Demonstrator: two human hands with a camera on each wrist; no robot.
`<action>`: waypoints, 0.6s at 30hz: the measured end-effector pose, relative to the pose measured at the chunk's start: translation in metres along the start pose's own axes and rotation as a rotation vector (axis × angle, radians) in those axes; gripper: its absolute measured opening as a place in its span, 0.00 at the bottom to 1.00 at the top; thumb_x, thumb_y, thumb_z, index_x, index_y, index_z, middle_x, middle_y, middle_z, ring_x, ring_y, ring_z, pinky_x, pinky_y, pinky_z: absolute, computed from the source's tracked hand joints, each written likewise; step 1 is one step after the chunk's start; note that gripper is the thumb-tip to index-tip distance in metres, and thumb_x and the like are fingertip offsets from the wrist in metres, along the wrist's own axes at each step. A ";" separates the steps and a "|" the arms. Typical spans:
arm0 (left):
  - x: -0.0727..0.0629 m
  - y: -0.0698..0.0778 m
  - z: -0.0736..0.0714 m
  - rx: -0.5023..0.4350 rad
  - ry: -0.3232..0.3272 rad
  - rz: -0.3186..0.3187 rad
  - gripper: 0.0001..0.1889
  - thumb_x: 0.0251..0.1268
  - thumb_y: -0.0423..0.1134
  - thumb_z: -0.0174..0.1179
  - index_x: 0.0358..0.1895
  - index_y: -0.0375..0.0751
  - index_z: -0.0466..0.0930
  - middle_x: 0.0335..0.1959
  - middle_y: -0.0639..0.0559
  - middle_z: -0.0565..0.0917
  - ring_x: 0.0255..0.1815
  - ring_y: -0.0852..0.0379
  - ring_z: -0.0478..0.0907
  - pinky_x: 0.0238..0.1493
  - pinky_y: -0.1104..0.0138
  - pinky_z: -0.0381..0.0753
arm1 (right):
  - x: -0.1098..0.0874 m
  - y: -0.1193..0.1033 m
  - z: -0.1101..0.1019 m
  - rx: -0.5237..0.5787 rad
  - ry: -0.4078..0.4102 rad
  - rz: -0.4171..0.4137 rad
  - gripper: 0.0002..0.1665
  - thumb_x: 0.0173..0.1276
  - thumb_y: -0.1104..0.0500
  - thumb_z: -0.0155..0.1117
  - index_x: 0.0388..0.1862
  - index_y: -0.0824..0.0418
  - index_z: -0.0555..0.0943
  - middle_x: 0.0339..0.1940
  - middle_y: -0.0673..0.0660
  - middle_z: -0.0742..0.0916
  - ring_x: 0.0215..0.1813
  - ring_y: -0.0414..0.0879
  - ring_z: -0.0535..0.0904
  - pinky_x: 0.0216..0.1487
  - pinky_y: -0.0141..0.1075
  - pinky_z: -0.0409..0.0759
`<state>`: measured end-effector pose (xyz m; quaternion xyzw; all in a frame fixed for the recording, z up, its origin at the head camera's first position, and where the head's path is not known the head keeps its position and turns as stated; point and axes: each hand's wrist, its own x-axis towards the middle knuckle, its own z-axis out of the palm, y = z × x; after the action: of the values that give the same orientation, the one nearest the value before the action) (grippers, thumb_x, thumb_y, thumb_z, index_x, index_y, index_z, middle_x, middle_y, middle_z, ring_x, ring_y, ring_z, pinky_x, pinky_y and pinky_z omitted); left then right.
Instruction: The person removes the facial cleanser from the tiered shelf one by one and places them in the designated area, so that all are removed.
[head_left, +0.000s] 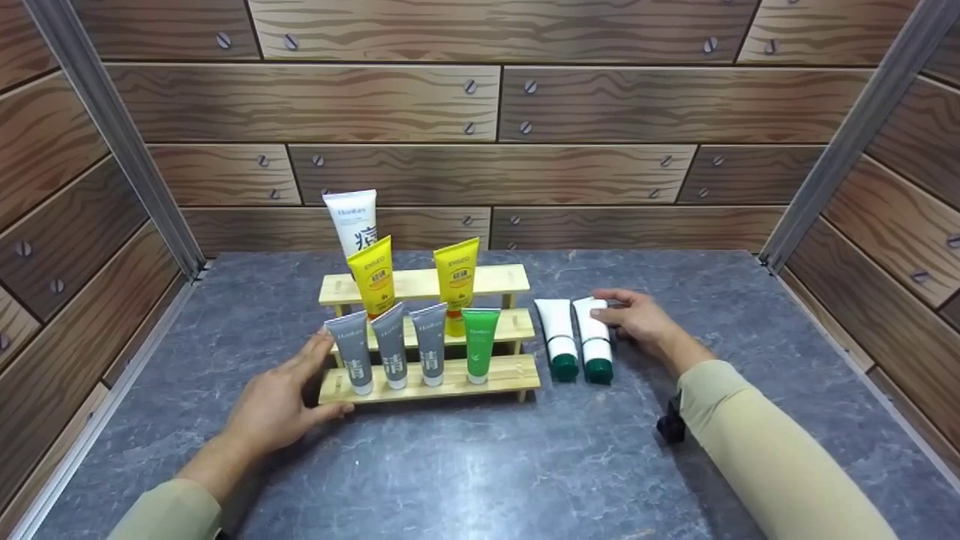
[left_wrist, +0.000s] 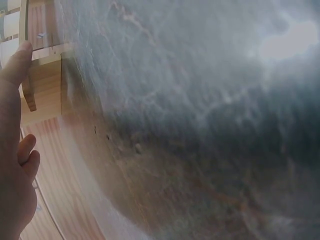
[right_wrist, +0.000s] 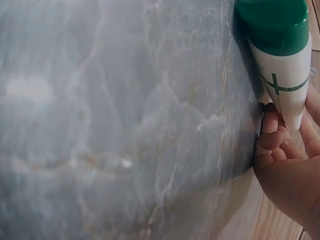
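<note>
2 contacts at once here: the right hand [head_left: 636, 319] pinches the flat end of the right-hand white tube [head_left: 592, 334], thumb on top, while the left hand [head_left: 274, 405] spreads wide at the left end of the 3-tier wooden display rack [head_left: 412, 280], thumb by the front edge, apparently steadying it. That white tube lies on the marbled tabletop [head_left: 465, 465], right of the rack, green cap [head_left: 598, 370] toward the person; the left-hand white tube [head_left: 556, 322] lies just beside it, untouched.

So the step in hand looks like a grasp, just before any lift. Whether the pinched end is off the surface, I can't tell. Lifting calls for a firm pinch and a path clear of its neighbour; standing it like the racked tubes would mean cap down.

And the rack's load! 3 gray tubes [head_left: 391, 349] and 1 green tube [head_left: 480, 341] stand on the lowest tier [head_left: 519, 371], 2 yellow tubes [head_left: 373, 274] behind them, and 1 taller white tube [head_left: 351, 214] at the back, its base hidden. Contents of the tubes: not visible.
</note>
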<state>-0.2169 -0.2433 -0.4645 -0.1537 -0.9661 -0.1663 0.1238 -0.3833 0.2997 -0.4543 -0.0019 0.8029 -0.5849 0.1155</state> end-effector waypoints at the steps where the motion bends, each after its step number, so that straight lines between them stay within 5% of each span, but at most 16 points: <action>1: 0.000 0.000 0.000 0.001 -0.004 -0.003 0.56 0.60 0.67 0.73 0.85 0.43 0.58 0.83 0.43 0.61 0.65 0.25 0.78 0.62 0.32 0.78 | 0.000 0.000 0.000 -0.002 0.000 0.000 0.38 0.76 0.60 0.70 0.79 0.69 0.69 0.57 0.57 0.87 0.46 0.40 0.85 0.43 0.32 0.85; 10: 0.000 0.000 -0.001 -0.009 -0.019 -0.011 0.56 0.60 0.65 0.74 0.85 0.44 0.57 0.83 0.41 0.61 0.64 0.24 0.78 0.62 0.31 0.77 | -0.001 0.002 0.003 -0.084 0.020 -0.010 0.39 0.77 0.54 0.71 0.80 0.66 0.69 0.69 0.67 0.82 0.53 0.44 0.83 0.48 0.33 0.84; 18: 0.000 0.000 0.000 -0.011 -0.005 -0.006 0.57 0.59 0.66 0.74 0.85 0.44 0.57 0.83 0.42 0.62 0.62 0.24 0.79 0.62 0.31 0.78 | -0.002 0.001 0.003 -0.082 0.025 -0.036 0.38 0.78 0.56 0.69 0.80 0.68 0.69 0.67 0.68 0.82 0.51 0.42 0.83 0.47 0.32 0.85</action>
<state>-0.2165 -0.2431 -0.4645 -0.1516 -0.9660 -0.1714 0.1200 -0.3810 0.2979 -0.4561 -0.0139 0.8272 -0.5536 0.0948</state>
